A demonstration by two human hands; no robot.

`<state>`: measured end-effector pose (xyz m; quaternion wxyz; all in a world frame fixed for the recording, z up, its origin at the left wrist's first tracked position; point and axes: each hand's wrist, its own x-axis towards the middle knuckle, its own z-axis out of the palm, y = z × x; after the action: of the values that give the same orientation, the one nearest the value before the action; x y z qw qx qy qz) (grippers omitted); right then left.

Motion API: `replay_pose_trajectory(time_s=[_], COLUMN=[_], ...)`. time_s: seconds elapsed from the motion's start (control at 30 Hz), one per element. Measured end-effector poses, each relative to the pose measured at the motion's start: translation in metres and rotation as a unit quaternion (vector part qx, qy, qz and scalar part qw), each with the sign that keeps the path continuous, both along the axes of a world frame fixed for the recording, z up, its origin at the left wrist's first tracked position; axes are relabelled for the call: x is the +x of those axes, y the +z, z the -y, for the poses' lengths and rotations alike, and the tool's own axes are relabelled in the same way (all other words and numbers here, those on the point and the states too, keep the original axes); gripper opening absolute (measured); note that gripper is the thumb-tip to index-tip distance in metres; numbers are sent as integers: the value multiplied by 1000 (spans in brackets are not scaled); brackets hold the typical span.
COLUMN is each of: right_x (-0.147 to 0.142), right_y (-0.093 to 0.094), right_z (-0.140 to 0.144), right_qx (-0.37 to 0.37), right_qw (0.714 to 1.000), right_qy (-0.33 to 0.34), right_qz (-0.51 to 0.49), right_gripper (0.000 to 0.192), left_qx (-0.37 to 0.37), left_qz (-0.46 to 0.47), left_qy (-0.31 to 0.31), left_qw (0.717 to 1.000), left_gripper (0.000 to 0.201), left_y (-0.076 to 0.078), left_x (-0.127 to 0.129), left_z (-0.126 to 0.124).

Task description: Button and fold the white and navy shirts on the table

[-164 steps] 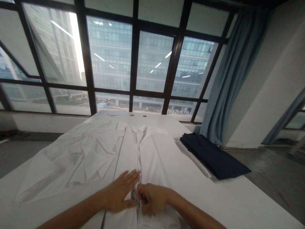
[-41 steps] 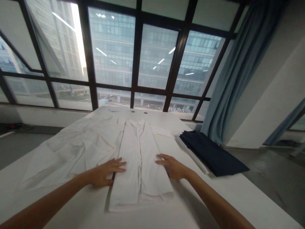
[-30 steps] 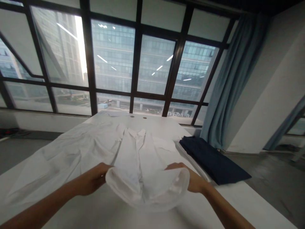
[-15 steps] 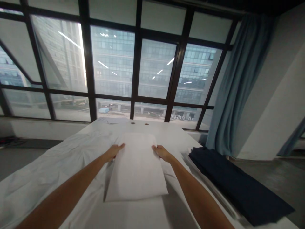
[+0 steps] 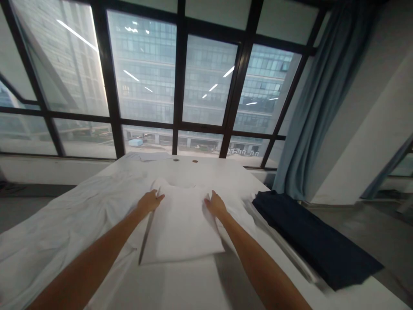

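Both arms were stretched out fwd over the white bench (image 5: 193, 284). Left hand (image 5: 149, 202) lay on the left far edge of the folded white shirt (image 5: 182, 224), fingers loosely together and resting flat on the cloth; couldn't tell whether it pinched the edge or only pressed. Right hand (image 5: 215, 205) sat at the right far edge of the same shirt, fingers spread a bit and flat, grip not closed round anything that showed. The shirt lay approx mid-bench as a neat rectangle, w/ its collar end toward the window and the near folded edge toward the person. A dark fold line ran down its left side, just beside the left forearm.

Left of the shirt, a larger white cloth (image 5: 64, 224) lay spread and wrinkled over the bench, touching or running under the shirt; which one couldn't be told. Right of it, near the bench edge, was a folded dark navy garment (image 5: 309, 241), well apart from the right hand. At the far end of the bench lay some paper sheets (image 5: 145, 156) and two small round holes (image 5: 185, 160). Beyond were a black-framed window (image 5: 177, 86) and a blue curtain (image 5: 309, 107) at right
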<state>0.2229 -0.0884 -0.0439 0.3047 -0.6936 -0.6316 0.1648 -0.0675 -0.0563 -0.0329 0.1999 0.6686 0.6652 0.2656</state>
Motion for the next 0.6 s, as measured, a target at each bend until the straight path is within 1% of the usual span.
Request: replay_pose_trajectory(time_s=[0.03, 0.07, 0.1, 0.13, 0.2, 0.23, 0.27, 0.33, 0.4, 0.43, 0.5, 0.6], right_x=[-6, -13, -20, -27, -38, -40, -41, -38, -32, -30, -26, -25], right_y=[3, 6, 8, 9, 6, 3, -2, -13, -24, -28, -33, -35], right_z=[13, 28, 44, 60, 93, 107, 119, 137, 145, 147, 149, 150], right_qx=[11, 26, 45, 61, 74, 70, 60, 34, 14, 5, -8, -15], right_qw=[998, 993, 985, 975, 958, 951, 946, 942, 943, 945, 948, 953], right_qy=[-7, 1, 25, 62, 138, 167, 188, 208, 210, 207, 206, 199], right_qz=[54, 111, 165, 205, 241, 250, 256, 261, 257, 253, 243, 230], right_gripper=[56, 56, 55, 54, 54, 55, 57, 61, 64, 65, 67, 70], left_qx=[39, 81, 121, 153, 191, 197, 195, 183, 171, 164, 144, 115], left_qz=[-66, -129, -175, -197, -208, -209, -212, -218, -222, -222, -218, -212], left_qy=[-1, -24, -68, -128, -249, -291, -315, -328, -320, -315, -317, -369], left_qw=[997, 988, 975, 960, 926, 913, 904, 901, 905, 908, 912, 897], left_gripper=[46, 47, 48, 50, 53, 54, 56, 58, 60, 61, 64, 73], left_y=[-1, -2, -6, -11, -25, -33, -41, -56, -65, -66, -64, -57], left_x=[2, 6, 9, 13, 18, 18, 18, 14, 10, 7, 1, -12], left_z=[10, 23, 39, 56, 93, 109, 123, 142, 150, 151, 150, 148])
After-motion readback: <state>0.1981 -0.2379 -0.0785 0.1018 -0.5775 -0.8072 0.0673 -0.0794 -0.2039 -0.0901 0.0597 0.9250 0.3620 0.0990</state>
